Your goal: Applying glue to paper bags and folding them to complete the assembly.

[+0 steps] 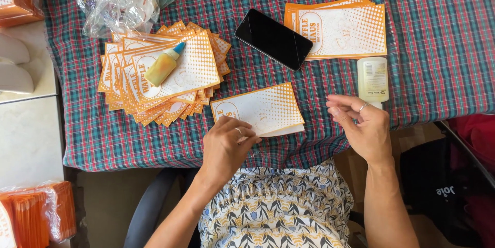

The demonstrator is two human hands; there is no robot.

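Glue bottle (163, 65) on fanned stack (170, 80); phone (274, 39) right; folded card (260, 110) nearer, apparently.

**Print on sleeves, a bottle and a bag**

Left of the black phone (274, 39), the fanned pile (165, 78) of orange-and-white paper sleeves carries a round badge of orange lettering. The stack (343, 31) right of the phone and the single sleeve (260, 109) below it carry the same badge. Further right, a pale bottle (373, 79) has a small printed label, too fine to read. A dark bag (444, 191) bears white lettering.
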